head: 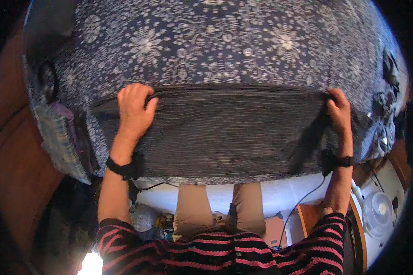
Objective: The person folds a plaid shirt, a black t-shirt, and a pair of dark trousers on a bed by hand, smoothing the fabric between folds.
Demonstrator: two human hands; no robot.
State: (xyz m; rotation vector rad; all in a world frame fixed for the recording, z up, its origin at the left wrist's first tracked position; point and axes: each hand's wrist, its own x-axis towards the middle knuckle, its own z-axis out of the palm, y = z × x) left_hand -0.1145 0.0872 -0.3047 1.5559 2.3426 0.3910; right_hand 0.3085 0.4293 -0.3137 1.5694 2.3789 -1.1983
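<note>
A dark cloth with thin pale stripes [220, 134] lies spread on a bed or similar surface with a dark floral cover [216, 41]. My left hand [136, 105] grips the far edge of the cloth near its left end, thumb towards the middle. At the right end of the same edge, my right hand [339, 108] pinches the cloth between thumb and fingers. The far edge runs nearly straight and gathered between both hands. Each wrist wears a black band.
Folded cloths, one of them checked [63, 147], lie at the left edge. Crumpled clothes [382, 117] are heaped at the right edge. A white fan [380, 209] stands at the lower right. A cable [290, 215] hangs from the right wristband.
</note>
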